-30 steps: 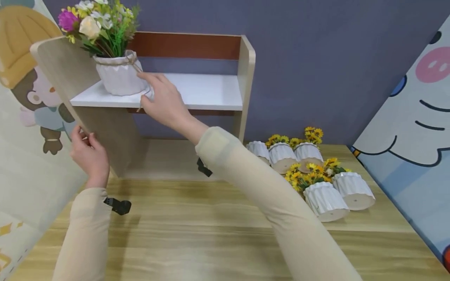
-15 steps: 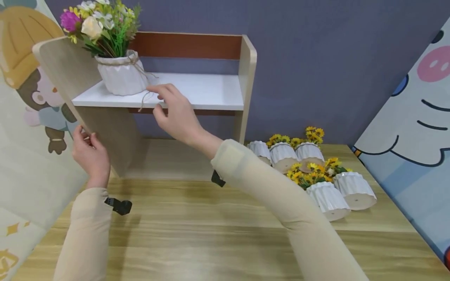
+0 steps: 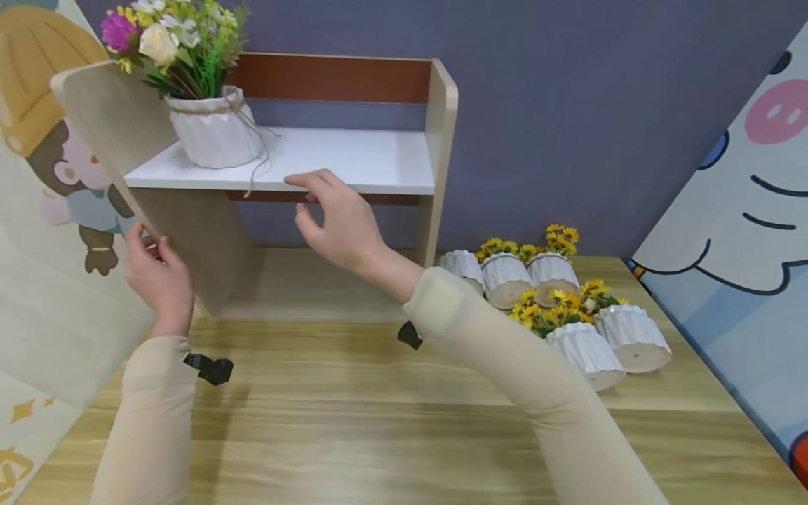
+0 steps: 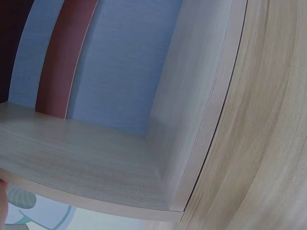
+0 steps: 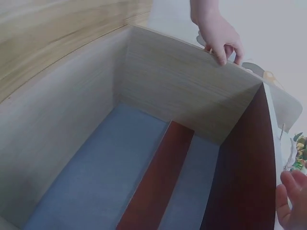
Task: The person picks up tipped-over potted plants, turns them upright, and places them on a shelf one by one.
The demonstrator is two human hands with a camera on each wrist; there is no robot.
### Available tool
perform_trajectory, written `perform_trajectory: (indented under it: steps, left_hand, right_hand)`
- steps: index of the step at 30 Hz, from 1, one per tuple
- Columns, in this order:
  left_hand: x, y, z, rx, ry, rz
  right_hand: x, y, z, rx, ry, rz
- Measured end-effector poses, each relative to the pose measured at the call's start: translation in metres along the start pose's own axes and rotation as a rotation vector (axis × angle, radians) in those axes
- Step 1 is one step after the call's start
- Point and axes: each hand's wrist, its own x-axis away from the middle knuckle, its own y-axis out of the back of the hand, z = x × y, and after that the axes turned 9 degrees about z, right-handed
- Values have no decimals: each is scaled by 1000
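Observation:
A small wooden desktop shelf with a white upper board stands against the wall. On the board's left end sits a white pleated flowerpot of mixed artificial flowers, its twine trailing over the front edge. My left hand grips the front edge of the shelf's left side panel; the right wrist view shows its fingers over that edge. Off to the right of the pot, my right hand hovers at the board's front edge with loosely bent fingers, holding nothing.
Several white pots with yellow flowers lie tipped on their sides on the wooden table, right of the shelf. Walls with cartoon figures flank the table on both sides.
My right hand has let go of the twine beside the flowerpot and drawn away to the right and toward me. The left hand has stayed on the side panel.

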Motion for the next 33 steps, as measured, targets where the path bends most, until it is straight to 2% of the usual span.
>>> perform_trajectory:
  steps: [8,14,21,23,31,33]
  left_hand:
    - [-1,-1,-1,11,12,13]
    - [0,-1,-1,5,-11,-3]
    - [2,1,-3,2,-24,57]
    - [3,1,-2,10,-30,56]
    - [2,2,-1,23,-133,33]
    - [1,3,-2,20,-141,43]
  right_hand:
    - [23,3,-6,40,4,15]
    - [43,8,-14,46,-46,67]
    - [65,9,-31,29,-101,71]
    - [70,10,-34,28,-113,78]
    - [92,16,-44,27,-189,115]
    - [97,17,-48,19,-205,118]
